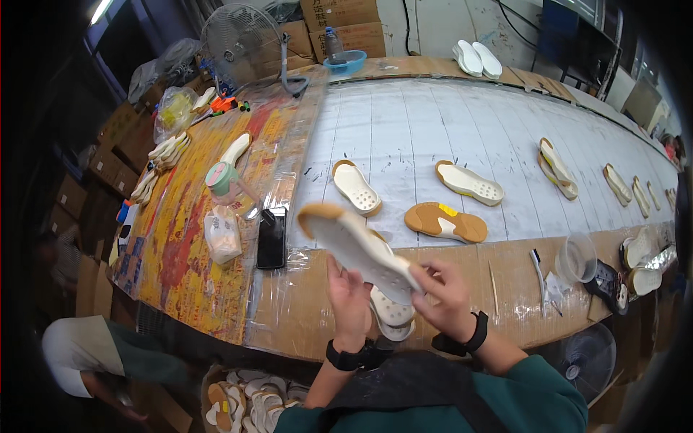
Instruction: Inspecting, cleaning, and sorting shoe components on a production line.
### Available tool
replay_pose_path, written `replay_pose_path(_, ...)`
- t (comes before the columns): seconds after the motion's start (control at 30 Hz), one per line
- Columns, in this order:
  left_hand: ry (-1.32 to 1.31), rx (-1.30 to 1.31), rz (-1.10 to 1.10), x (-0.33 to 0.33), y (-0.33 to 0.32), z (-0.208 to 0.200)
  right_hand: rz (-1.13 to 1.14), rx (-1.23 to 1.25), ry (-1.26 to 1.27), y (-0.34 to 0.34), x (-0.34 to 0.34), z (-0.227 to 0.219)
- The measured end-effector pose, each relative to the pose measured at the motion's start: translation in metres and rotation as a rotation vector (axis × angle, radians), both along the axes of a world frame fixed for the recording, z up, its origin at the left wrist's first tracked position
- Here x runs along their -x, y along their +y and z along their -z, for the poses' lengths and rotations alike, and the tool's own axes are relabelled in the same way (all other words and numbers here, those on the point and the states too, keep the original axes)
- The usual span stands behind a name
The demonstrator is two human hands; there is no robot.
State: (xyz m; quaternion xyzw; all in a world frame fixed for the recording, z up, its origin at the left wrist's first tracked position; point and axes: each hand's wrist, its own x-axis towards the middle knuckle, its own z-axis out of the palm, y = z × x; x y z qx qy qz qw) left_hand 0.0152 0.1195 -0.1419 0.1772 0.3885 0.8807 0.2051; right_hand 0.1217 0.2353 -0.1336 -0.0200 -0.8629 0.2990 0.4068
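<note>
In front of me, tilted and slightly blurred, is a white shoe sole [355, 249] with a tan rim and small round holes. My right hand [442, 297] pinches its near end. My left hand [348, 302] closes on its lower edge, with some fingers hidden behind it. Below, between my wrists, lies another pale sole [393, 317] with holes, partly covered. Just beyond the held piece, a white sole [355, 187] rests on the white table surface. To its right are one more white sole [471, 183] and a tan sole [445, 222] with its tread up.
A phone [271, 238], a tissue pack [222, 234] and a green-lidded cup [229, 184] stand left. A toothbrush-like brush [538, 281] and clear tub [576, 258] lie right. A crate of soles [253, 400] is below; another person [86, 353] is at lower left.
</note>
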Motion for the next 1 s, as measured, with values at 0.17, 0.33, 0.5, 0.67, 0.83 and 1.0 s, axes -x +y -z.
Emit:
replay_pose_path(0.17,-0.210,0.108,-0.030,-0.008,-0.014,-0.009,-0.314,0.066,-0.007,-0.019,-0.014,-0.017)
replay_pose_path(0.33,-0.497,0.125,0.160,-0.002,-0.015,-0.013,-0.381,0.197,-0.040,-0.023,-0.009,-0.021)
replay_pose_path(0.5,-0.684,-0.212,0.469,0.001,-0.016,-0.015,-0.501,0.265,-0.047,-0.016,-0.009,-0.023)
replay_pose_path(0.67,-0.571,-0.192,0.600,0.007,-0.031,0.005,-0.465,0.664,-0.195,0.006,-0.013,-0.001)
replay_pose_path(0.83,0.343,0.729,0.047,0.002,-0.036,0.033,-0.351,0.781,-0.411,0.040,0.023,0.017)
replay_pose_path(1.0,0.587,1.102,0.056,0.008,-0.039,0.054,-0.324,0.695,-0.711,0.096,0.128,0.041)
